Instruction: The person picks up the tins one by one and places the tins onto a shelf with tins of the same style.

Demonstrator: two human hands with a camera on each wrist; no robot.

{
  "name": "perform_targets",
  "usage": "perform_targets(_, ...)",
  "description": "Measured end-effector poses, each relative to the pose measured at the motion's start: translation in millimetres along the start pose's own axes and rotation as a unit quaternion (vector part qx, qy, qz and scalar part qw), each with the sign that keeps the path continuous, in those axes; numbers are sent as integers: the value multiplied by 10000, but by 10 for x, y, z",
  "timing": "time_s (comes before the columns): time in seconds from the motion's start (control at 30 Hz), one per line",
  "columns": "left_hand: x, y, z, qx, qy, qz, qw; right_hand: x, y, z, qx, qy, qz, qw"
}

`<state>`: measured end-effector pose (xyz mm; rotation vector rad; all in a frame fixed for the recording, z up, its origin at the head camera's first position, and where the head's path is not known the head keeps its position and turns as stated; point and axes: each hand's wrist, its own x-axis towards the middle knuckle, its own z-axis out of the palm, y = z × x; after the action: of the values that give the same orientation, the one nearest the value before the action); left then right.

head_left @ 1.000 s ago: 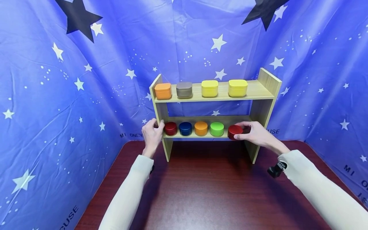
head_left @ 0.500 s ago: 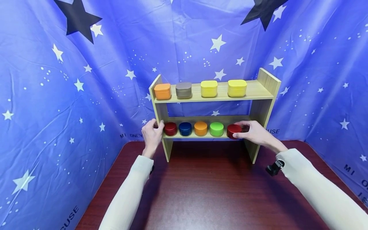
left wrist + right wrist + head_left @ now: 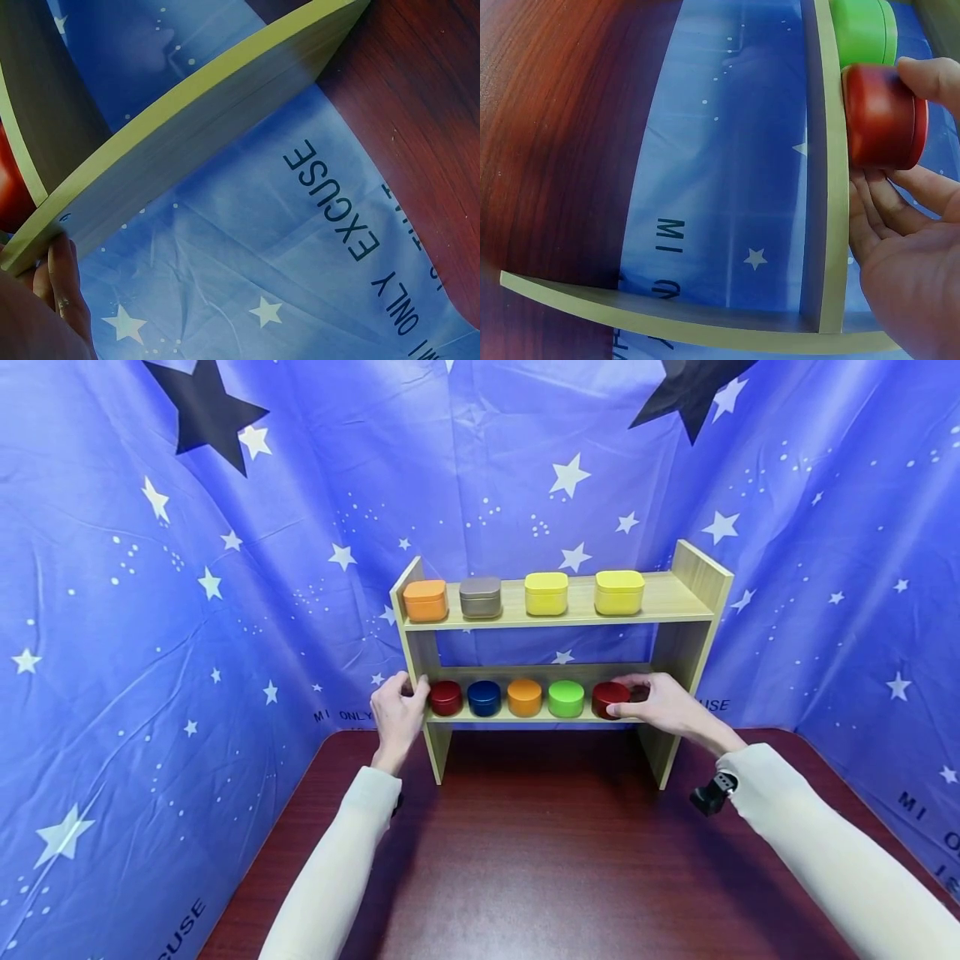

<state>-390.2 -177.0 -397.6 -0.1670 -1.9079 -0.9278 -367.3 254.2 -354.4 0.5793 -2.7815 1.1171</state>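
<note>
My right hand [image 3: 667, 703] holds a round red tin [image 3: 609, 697] between thumb and fingers at the right end of the lower shelf board. In the right wrist view, the red tin [image 3: 885, 116] sits at the board's front edge, right by the green tin [image 3: 864, 30]. My left hand [image 3: 397, 710] grips the left side panel of the wooden shelf [image 3: 414, 647], thumb at the front edge and fingers [image 3: 66, 281] on the outer face. Along the lower board stand another red tin [image 3: 446, 698], a dark blue tin [image 3: 484, 698], an orange tin [image 3: 524, 697] and the green tin.
On the upper board stand a rounded orange box [image 3: 426, 602], a grey box [image 3: 481, 598] and two yellow boxes [image 3: 546, 594]. The shelf stands at the back of a dark red wooden table [image 3: 525, 860]. A blue starry curtain [image 3: 480, 468] surrounds it on three sides.
My right hand has moved the red tin slightly left and back onto the lower board, level with the row. The left hand has stayed on the side panel.
</note>
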Motion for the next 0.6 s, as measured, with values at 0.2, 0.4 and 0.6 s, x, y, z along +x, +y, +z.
perform_targets(0.2, 1, 1, 7, 15, -35, 12, 10000, 19, 30, -17, 84, -34, 20, 10000)
perform_targets(0.4, -1, 0, 12, -12, 40, 97, 9999, 30, 47, -10, 160, -59, 19, 9999)
perform_targets(0.6, -10, 5, 4, -21, 108, 105, 9999, 26, 35, 9, 54, -16, -1, 10000)
